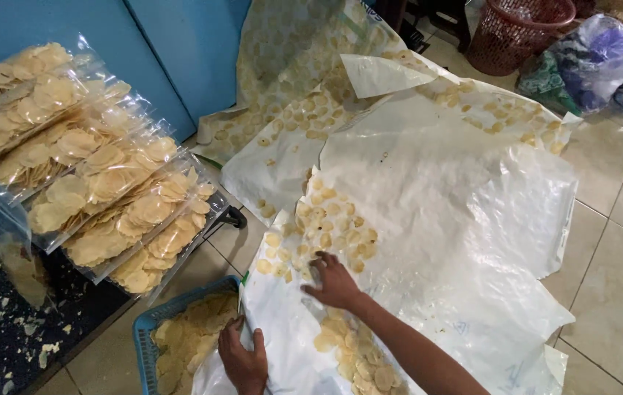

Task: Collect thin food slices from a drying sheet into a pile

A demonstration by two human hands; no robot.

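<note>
Crackers [330,219], pale yellow and round, lie scattered over the big white plastic sheet [458,219] spread across the tiled floor [618,241] in your head view. Your right hand [335,281] rests flat on that sheet among the crackers, its fingers [320,262] spread and pressing down on a few of them, pinching nothing. Your left hand [244,358] sits at the sheet's near edge, fingers curled over the plastic and gripping it, just beside the blue basket [152,322], which holds a heap of the same crackers. To your left, clear bags [99,190] packed with crackers are stacked in a slanting row against the blue wall [172,51]. Further off, more crackers dot other sheets, and a red basket [520,29] stands near a bundle of plastic bags [586,62].
</note>
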